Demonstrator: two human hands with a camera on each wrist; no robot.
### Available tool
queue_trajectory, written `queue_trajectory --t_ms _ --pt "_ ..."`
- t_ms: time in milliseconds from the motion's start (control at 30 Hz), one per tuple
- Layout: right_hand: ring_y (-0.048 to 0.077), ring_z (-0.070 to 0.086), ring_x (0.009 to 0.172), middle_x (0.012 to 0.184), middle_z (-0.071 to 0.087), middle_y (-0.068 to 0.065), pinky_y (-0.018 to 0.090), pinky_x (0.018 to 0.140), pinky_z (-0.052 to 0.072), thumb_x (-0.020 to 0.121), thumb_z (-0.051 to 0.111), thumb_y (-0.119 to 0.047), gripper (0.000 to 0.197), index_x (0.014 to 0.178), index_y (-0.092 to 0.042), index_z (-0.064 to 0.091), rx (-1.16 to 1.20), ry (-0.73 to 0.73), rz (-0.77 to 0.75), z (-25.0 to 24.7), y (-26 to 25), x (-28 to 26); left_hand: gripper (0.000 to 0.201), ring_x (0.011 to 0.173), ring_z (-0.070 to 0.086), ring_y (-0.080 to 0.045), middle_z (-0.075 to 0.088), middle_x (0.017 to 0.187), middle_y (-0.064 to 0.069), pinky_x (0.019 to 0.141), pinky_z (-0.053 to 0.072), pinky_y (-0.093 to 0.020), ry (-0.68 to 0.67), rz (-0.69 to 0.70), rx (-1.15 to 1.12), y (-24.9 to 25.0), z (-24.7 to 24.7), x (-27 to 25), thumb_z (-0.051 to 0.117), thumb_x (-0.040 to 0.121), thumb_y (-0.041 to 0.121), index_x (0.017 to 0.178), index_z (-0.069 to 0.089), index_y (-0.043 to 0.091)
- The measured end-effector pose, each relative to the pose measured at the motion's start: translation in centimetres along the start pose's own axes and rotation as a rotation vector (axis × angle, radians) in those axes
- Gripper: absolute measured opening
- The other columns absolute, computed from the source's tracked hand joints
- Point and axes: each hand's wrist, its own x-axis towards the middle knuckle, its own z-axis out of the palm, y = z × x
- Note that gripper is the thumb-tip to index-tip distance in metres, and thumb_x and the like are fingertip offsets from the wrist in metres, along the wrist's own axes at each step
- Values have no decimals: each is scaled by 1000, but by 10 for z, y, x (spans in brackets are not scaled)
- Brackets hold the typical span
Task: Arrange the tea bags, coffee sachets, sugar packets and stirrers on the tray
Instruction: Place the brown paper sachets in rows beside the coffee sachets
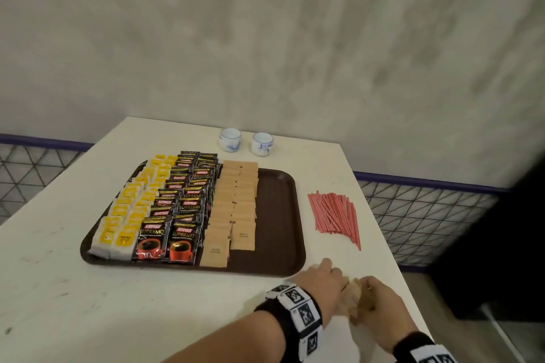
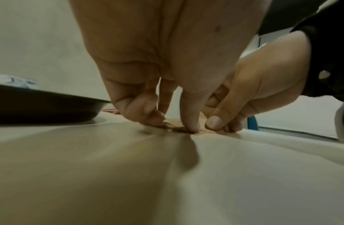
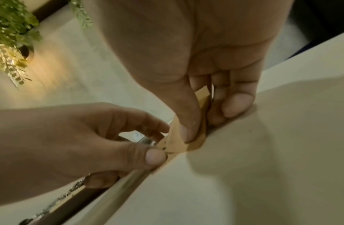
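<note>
Both hands [image 1: 351, 289] grip sugar packets [image 1: 352, 298] | stack mostly hidden | tray [image 1: 280, 244] beside

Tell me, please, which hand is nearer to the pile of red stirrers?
Right. The right hand is nearer, just below the red stirrers at the table's near edge; the left hand sits beside it, closer to the tray.

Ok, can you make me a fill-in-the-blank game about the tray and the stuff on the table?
1. The red stirrers lie on the table, not on the brown ____.
2. Behind the tray stand ____ small white cups.
3. Both hands, left hand and right hand, hold tan ____ packets.
4. The tea bags have ____ labels.

Missing words: tray; two; sugar; yellow
</note>
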Motion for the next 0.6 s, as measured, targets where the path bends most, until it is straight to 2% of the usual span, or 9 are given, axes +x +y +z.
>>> queue_trajectory --t_ms 67,133,233,333,400,467,533,600 --pt "18 55 64 67 59 -7 12 48 41 81 60 7 32 75 -24 57 70 -17 16 -2 7 2 28 106 48 -37 45 116 -17 85 45 -46 -14 15 2 -1 4 1 51 88 9 116 46 6" --pt "21 57 64 67 62 -3 16 49 40 81 54 11 34 73 -21 61 92 -23 6 -6 10 5 29 105 50 -39 50 114 -20 79 42 -43 -46 -4 -22 -4 3 -3 53 89 13 115 47 4" --pt "25 63 59 72 68 6 27 48 47 86 53 10 33 84 -21 64 187 -7 -3 -23 0 9 30 104 56 -39 56 115 -21 76 43 -39 -76 -76 -63 -11 -8 -14 54 88 9 116 49 3" --pt "25 62 65 82 67 6 34 59 53 88 53 10 32 95 -18 66 273 41 -71 -35 -31 17 26 99 60 -35 60 111 -14 79 50 -42 -7 -131 -100 -29 -17 -28 53 88 8 114 49 12" --pt "23 65 76 93 66 4 31 65 54 90 53 7 31 105 -18 65 305 -7 -133 -33 -59 24 28 99 60 -30 61 111 -8 84 52 -44 97 -169 -150 -50 -28 -42 49 89 7 115 49 19" --pt "19 65 84 100 64 2 22 63 52 91 53 3 31 109 -21 63 294 -74 -204 -25 -87 33 32 103 58 -26 62 114 -5 89 50 -41 189 -211 -207 -75 -40 -58 46 90 7 117 53 23" --pt "15 64 86 100 62 1 18 59 50 90 55 2 30 105 -23 62 260 -83 -244 -12 -113 43 32 106 57 -23 61 118 -3 92 49 -37 232 -298 -257 -101 -52 -69 48 91 10 119 55 25" --pt "16 64 90 98 63 3 20 60 52 88 58 3 26 97 -21 59 227 -68 -251 2 -135 52 33 109 57 -22 59 122 -2 92 50 -35 209 -391 -247 -123 -57 -69 52 92 11 121 54 27"
